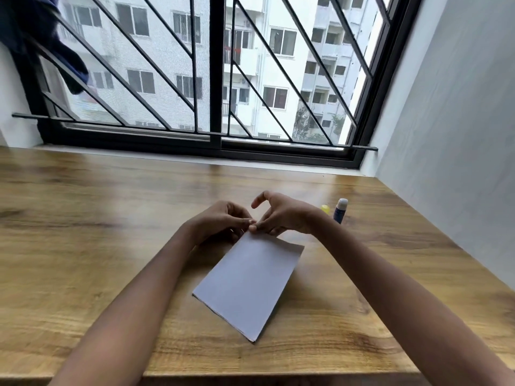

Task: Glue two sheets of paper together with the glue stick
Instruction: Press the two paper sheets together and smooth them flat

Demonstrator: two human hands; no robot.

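A small stack of white paper sheets (248,285) lies slanted on the wooden table (97,232). Both hands meet at its far corner. My left hand (220,221) curls its fingers at that corner, and my right hand (281,215) presses its fingertips on the top edge there, forefinger raised. Which hand actually pinches a sheet is hard to tell. The blue glue stick (340,210) stands upright to the right of my right wrist, its cap off and white tip showing. A yellow cap (325,208) lies just beside it, partly hidden by my wrist.
A barred window (217,79) runs along the table's far edge, with a white wall (451,135) on the right. A dark cloth (41,37) hangs at the upper left.
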